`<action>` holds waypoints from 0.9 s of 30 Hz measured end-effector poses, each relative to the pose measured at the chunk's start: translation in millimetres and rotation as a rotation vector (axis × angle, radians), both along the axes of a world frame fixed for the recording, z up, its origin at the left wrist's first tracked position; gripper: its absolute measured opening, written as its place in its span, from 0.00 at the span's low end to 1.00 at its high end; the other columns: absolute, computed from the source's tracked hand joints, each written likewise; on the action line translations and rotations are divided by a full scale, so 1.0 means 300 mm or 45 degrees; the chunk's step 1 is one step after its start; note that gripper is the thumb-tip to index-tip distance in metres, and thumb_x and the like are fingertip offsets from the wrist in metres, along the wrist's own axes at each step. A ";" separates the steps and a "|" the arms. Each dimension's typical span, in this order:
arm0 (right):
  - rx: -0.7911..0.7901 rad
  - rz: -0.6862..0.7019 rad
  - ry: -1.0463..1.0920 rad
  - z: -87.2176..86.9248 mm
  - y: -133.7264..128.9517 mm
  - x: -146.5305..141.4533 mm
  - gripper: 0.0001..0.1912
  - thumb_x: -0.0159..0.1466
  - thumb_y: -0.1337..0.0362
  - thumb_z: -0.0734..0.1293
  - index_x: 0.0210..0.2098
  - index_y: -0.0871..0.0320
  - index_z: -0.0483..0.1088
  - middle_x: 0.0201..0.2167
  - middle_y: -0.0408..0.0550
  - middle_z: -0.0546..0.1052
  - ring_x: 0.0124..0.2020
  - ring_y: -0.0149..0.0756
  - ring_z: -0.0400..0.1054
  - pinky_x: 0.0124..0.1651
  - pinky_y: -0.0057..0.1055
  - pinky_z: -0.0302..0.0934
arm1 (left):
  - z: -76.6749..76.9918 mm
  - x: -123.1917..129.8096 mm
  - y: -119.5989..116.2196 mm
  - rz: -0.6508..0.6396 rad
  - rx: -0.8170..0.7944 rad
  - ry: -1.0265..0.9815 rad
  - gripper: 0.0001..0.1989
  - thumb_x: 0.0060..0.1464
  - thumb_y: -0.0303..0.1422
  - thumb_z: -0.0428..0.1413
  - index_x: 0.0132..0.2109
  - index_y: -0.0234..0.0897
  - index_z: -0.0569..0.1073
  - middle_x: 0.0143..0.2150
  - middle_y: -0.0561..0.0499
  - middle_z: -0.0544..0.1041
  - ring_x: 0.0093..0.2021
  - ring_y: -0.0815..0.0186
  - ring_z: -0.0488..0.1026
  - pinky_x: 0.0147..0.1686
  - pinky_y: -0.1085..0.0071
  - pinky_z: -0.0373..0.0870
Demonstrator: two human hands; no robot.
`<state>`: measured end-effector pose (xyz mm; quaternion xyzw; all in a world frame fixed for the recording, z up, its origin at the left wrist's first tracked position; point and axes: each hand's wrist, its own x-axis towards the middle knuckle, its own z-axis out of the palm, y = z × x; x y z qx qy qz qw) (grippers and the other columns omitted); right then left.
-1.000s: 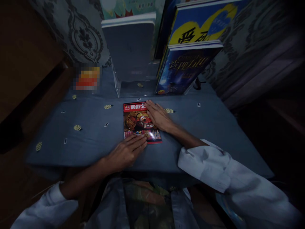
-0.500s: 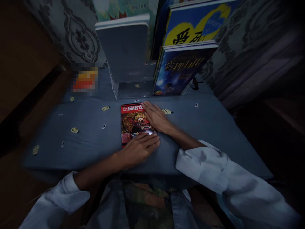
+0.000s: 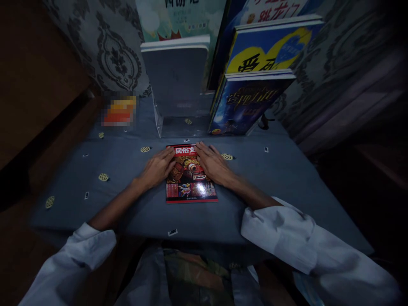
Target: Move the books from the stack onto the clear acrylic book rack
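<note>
A red magazine point(image 3: 190, 187) with a mask picture on its cover lies flat on the blue-grey tablecloth point(image 3: 127, 204). My left hand point(image 3: 157, 166) rests with spread fingers on the magazine's upper left edge. My right hand point(image 3: 213, 163) lies flat on its upper right edge. Both hands press on the cover; neither grips anything. The lower half of the cover is uncovered.
A clear acrylic stand point(image 3: 177, 121) at the back holds a grey book point(image 3: 176, 72). To its right lean a dark blue book point(image 3: 247, 102) and a blue-yellow book point(image 3: 270, 44). A blurred orange object point(image 3: 119, 111) sits at the back left. Patterned wall behind.
My left hand has moved from the magazine's lower edge up to its upper left edge. My right hand stayed at the upper right. The view tilted slightly.
</note>
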<state>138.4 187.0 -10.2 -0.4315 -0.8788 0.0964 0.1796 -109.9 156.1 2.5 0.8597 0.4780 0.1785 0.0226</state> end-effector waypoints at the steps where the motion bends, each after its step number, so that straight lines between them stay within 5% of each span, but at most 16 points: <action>1: 0.019 0.023 -0.025 0.006 -0.002 -0.012 0.27 0.70 0.67 0.53 0.67 0.62 0.59 0.68 0.59 0.63 0.72 0.47 0.50 0.71 0.57 0.46 | -0.008 -0.009 0.009 0.014 -0.001 -0.021 0.21 0.67 0.35 0.48 0.63 0.32 0.67 0.65 0.38 0.70 0.67 0.56 0.65 0.65 0.55 0.65; 6: -0.019 0.279 -0.106 0.038 -0.025 -0.141 0.29 0.67 0.71 0.56 0.67 0.66 0.59 0.69 0.62 0.61 0.72 0.46 0.49 0.73 0.52 0.43 | -0.038 -0.016 0.012 0.028 -0.008 -0.094 0.25 0.66 0.34 0.47 0.66 0.29 0.62 0.67 0.36 0.67 0.69 0.55 0.62 0.67 0.53 0.61; 11: -0.026 0.349 -0.029 0.028 -0.018 -0.220 0.29 0.69 0.70 0.54 0.69 0.66 0.56 0.70 0.62 0.59 0.72 0.44 0.48 0.72 0.51 0.47 | -0.049 -0.024 0.008 0.046 0.021 -0.106 0.28 0.65 0.34 0.47 0.69 0.26 0.56 0.66 0.32 0.67 0.67 0.54 0.65 0.64 0.53 0.64; 18: -0.022 0.159 -0.017 0.006 0.004 -0.156 0.27 0.73 0.61 0.52 0.67 0.66 0.60 0.69 0.61 0.61 0.72 0.45 0.50 0.72 0.48 0.48 | -0.051 -0.029 0.010 0.054 0.028 -0.094 0.28 0.67 0.38 0.47 0.68 0.27 0.57 0.66 0.32 0.66 0.67 0.53 0.65 0.64 0.52 0.65; 27: -0.026 -0.027 0.006 -0.015 0.016 0.009 0.28 0.73 0.59 0.51 0.69 0.63 0.56 0.70 0.60 0.60 0.72 0.48 0.50 0.71 0.56 0.50 | -0.044 -0.025 0.004 0.075 -0.018 -0.091 0.27 0.68 0.39 0.46 0.68 0.30 0.58 0.68 0.35 0.65 0.69 0.55 0.62 0.66 0.53 0.62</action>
